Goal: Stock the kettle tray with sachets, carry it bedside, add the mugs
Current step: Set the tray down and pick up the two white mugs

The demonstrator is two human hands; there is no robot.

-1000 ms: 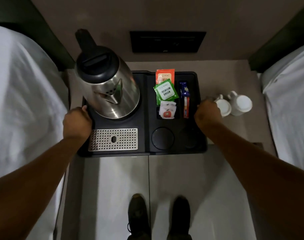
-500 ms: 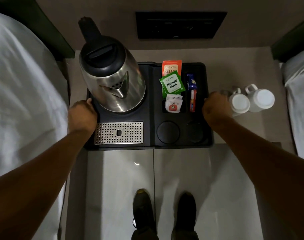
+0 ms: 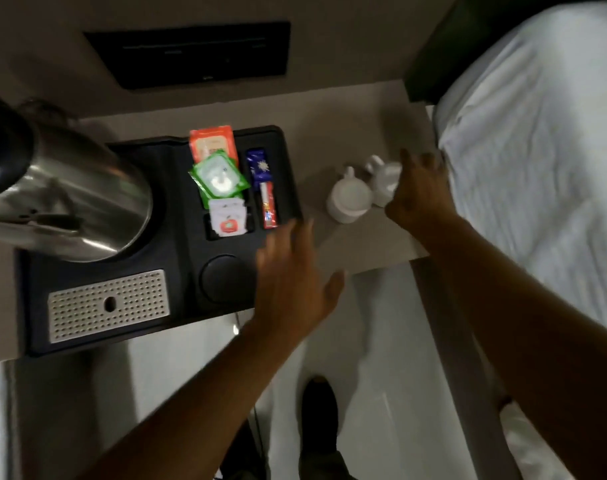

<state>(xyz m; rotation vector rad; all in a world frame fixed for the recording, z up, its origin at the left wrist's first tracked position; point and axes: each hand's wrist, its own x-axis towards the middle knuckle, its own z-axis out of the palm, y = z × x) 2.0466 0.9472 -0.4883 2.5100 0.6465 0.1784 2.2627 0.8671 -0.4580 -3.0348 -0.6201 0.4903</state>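
Kettle tray, left of my spread, empty left hand: kettle, sachets in compartments. My right hand touches the far mug; grip unclear.

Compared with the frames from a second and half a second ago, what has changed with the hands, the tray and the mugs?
Both hands let go of the tray and swung right. The right hand now reaches the farther mug; whether it grips is blurred. The left hand, open, crosses the tray's right edge toward the nearer mug. The kettle, sachets and both mugs sit as before, mugs still off the tray.
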